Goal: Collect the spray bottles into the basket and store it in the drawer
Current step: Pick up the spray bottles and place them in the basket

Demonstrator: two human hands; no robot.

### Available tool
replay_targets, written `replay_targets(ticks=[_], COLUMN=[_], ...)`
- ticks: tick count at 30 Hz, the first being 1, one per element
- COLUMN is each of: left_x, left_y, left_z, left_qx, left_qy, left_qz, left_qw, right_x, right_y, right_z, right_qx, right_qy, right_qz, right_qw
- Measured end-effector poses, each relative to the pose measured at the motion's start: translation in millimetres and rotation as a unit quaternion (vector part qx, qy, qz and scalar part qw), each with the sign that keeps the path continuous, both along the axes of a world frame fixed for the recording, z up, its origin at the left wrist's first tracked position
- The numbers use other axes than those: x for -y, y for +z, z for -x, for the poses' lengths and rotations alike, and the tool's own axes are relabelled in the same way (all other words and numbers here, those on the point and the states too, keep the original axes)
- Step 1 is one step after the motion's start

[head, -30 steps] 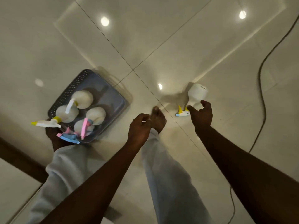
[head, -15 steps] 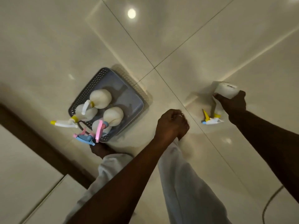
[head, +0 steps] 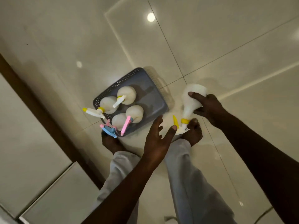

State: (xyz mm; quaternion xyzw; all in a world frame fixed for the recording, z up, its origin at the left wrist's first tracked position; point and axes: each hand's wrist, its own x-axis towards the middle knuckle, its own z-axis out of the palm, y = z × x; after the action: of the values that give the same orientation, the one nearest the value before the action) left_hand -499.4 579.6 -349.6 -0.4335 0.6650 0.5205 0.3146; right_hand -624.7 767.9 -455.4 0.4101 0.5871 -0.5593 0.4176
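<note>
A grey perforated basket (head: 155, 101) stands on the tiled floor and holds several white spray bottles (head: 127, 95) with yellow, pink and blue triggers. My right hand (head: 207, 107) grips the body of another white spray bottle (head: 190, 102) with a yellow trigger, held just right of the basket, nozzle end toward me. My left hand (head: 157, 139) is spread open below the basket's near right corner, its thumb touching that bottle's nozzle end.
My two bare feet (head: 192, 135) stand on the glossy floor just before the basket. White cabinet or drawer fronts (head: 32, 159) with a dark brown plinth (head: 40, 120) run along the left. A cable (head: 263, 215) lies at the bottom right.
My right hand has lifted the bottle off the floor and carried it left toward the basket. My left hand has gone from a fist to spread fingers, reaching to the bottle's nozzle.
</note>
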Motion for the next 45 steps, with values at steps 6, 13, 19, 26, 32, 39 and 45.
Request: replay_targets(ticks=[6, 13, 19, 26, 32, 39, 45], left_x=[46, 81, 87, 79, 89, 93, 85], left_y=[25, 20, -12, -35, -52, -50, -21], left_z=[-10, 1, 24, 49, 65, 80, 67], left_qx=[-0.075, -0.123, -0.109, -0.116, -0.105, -0.114, -0.108], left_qy=[0.025, 0.021, 0.08, 0.131, 0.174, 0.203, 0.196], left_qz=[0.011, 0.037, 0.092, 0.111, 0.122, 0.074, 0.056], left_qw=[0.997, 0.991, 0.987, 0.978, 0.971, 0.97, 0.973], right_x=[98, 168, 199, 221, 237, 236, 230], right_y=[6, -3, -20, -45, -65, -61, -19], right_z=[1, -4, 3, 21, 30, 39, 28], right_qx=[0.086, 0.16, 0.24, 0.258, 0.245, 0.202, 0.154], right_qy=[-0.077, -0.068, -0.134, -0.111, -0.061, -0.002, 0.004], right_qz=[0.127, 0.149, 0.119, 0.046, -0.002, -0.004, 0.006], right_qw=[0.985, 0.973, 0.954, 0.959, 0.967, 0.979, 0.988])
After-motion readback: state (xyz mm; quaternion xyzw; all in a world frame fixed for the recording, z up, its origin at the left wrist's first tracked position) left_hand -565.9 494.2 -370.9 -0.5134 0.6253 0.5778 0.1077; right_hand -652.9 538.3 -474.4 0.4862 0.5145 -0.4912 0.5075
